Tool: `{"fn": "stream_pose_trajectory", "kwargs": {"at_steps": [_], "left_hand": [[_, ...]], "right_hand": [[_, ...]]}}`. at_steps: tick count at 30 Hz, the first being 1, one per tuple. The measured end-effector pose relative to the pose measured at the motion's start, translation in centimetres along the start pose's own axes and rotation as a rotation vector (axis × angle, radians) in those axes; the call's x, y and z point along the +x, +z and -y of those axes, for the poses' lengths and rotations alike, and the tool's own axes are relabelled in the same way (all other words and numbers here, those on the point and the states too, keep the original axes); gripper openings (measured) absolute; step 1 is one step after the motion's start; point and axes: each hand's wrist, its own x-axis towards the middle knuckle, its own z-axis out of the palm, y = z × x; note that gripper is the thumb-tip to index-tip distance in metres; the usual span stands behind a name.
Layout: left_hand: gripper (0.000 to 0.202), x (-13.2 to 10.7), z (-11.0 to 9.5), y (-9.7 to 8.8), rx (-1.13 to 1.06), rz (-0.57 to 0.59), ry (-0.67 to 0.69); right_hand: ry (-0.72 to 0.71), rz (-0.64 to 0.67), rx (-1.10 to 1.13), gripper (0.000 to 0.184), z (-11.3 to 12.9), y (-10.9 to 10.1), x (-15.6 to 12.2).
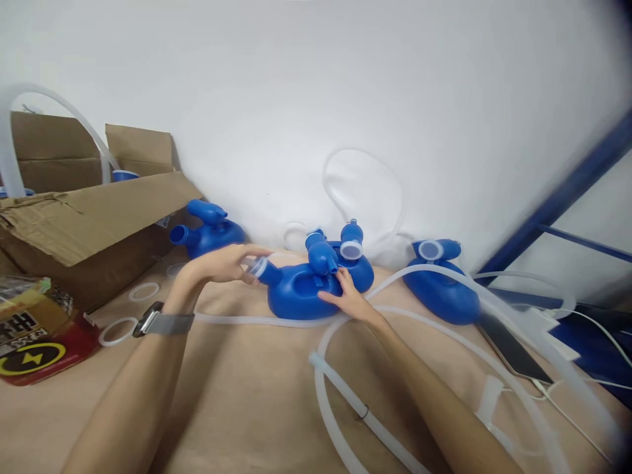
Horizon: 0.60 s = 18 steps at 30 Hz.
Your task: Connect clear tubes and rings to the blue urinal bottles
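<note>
A blue plastic urinal bottle (293, 299) lies on the brown surface in front of me, its wide neck pointing left. My left hand (224, 266), with a watch (153, 320) on the wrist, has its fingers closed around the whitish translucent cap (257, 266) at that neck. On the bottle's other end rests my right hand (351, 299), thumb and fingers spread against its side near the small spout (332, 264). Right behind it stands a second blue bottle (363, 270) with a white cap. Clear tubing (276, 322) runs along the front of the held bottle.
An open cardboard box (64, 263) with tubing stands at left, another blue bottle (217, 237) beside it. White rings (118, 331) and a red-yellow package (44, 336) lie nearby. At right are a blue bottle (442, 293), a phone (513, 352), a loose tube (340, 388) and a blue metal frame (557, 191).
</note>
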Motion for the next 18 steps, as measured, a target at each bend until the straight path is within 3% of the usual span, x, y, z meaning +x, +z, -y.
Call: {"fn": "stream_pose_trajectory", "kwargs": {"at_steps": [5,8,11,14,18], "left_hand": [[0.063,-0.3,-1.1,2.8,0.446,-0.198,-0.033],[0.067,-0.7,-0.1,4.7,0.575,-0.312,0.087],[0.078,-0.8,2.5,5.6,0.624,-0.368,0.274],[0.083,-0.5,5.1,5.2,0.614,-0.343,0.465],[0.063,0.5,6.5,3.7,0.541,-0.199,0.638]], "right_hand": [[-0.007,-0.053,-0.039,0.085,-0.2,0.7,0.4],[-0.046,-0.139,-0.019,0.073,0.1,1.4,0.6],[-0.109,-0.217,0.058,0.062,0.0,2.2,0.6],[-0.121,-0.245,0.094,0.057,-0.4,2.7,0.7],[-0.133,-0.301,0.046,0.054,-0.9,3.0,0.7]]}}
